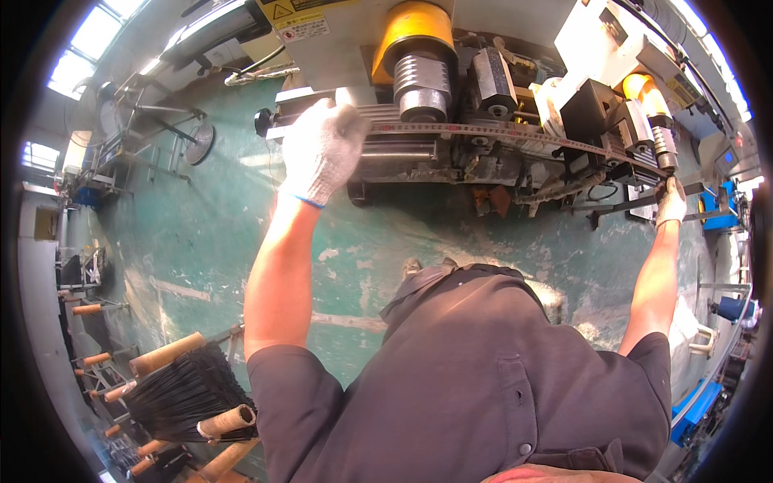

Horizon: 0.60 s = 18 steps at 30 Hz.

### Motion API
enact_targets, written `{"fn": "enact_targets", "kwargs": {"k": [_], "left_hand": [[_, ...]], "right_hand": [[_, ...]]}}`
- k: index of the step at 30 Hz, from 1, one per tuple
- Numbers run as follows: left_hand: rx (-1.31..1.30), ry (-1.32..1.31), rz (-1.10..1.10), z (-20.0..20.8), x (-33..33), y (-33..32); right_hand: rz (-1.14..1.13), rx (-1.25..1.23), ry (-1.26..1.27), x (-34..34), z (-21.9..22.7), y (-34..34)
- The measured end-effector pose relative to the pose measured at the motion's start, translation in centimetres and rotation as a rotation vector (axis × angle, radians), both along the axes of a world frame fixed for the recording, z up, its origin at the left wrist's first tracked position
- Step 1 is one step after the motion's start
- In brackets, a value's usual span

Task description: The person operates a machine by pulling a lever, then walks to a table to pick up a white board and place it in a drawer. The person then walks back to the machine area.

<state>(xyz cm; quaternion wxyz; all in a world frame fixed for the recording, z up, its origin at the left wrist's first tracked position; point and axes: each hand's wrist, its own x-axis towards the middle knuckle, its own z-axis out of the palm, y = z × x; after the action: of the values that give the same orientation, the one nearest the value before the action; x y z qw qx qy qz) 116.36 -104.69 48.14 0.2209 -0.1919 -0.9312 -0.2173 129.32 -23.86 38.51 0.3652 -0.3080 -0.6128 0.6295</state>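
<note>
A measuring tape (515, 138) with fine markings stretches across the front of a machine between my two gloved hands. My left hand (324, 149), in a white knit glove, is closed at the tape's left end, beside a metal rail (394, 150). Far to the right, my right hand (670, 201) is closed around the tape's other end, just below a ridged metal roller (664, 145); its fingertips look dark. Behind the tape, a larger ridged metal roller (422, 84) sits under a yellow cylinder (415, 36). What lies inside my left fist is hidden.
Dark blocks (596, 121) and brackets stick out of the machine between my hands. Black bristle-like strands (189, 394) and cardboard tubes (167, 354) are at lower left. A round-based stand (199, 145) is on the worn green floor (193, 241). Blue equipment (697, 412) stands at right.
</note>
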Motion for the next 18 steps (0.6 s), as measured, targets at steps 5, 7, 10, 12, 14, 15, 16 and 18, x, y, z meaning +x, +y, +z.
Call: {"fn": "enact_targets", "kwargs": {"k": [5,7,10,12,14,15,16,18], "left_hand": [[0.000,0.033,0.032,-0.6,0.2,-0.2],[-0.009,0.040,0.039,-0.7,0.4,-0.3],[-0.009,0.058,0.039,-0.5,0.5,-0.3],[-0.017,0.065,0.038,-0.5,0.4,-0.3],[-0.039,0.065,0.039,-0.5,0.4,-0.5],[-0.032,0.065,0.039,-0.5,0.4,-0.5],[-0.026,0.065,0.037,-0.4,0.4,-0.5],[-0.018,0.062,0.036,-0.3,0.4,-0.4]], "right_hand": [[0.011,0.002,0.016,0.1,0.1,0.7],[0.008,-0.007,0.015,0.0,0.1,0.7],[0.013,-0.002,0.006,0.3,0.0,1.7],[0.026,-0.007,0.002,0.3,-0.2,2.3],[0.035,-0.017,-0.002,0.2,-0.3,2.6],[0.036,-0.024,-0.005,0.1,-0.5,2.5],[0.037,-0.031,-0.007,0.1,-0.6,2.5],[0.050,-0.025,-0.017,0.1,-0.6,2.8]]}}
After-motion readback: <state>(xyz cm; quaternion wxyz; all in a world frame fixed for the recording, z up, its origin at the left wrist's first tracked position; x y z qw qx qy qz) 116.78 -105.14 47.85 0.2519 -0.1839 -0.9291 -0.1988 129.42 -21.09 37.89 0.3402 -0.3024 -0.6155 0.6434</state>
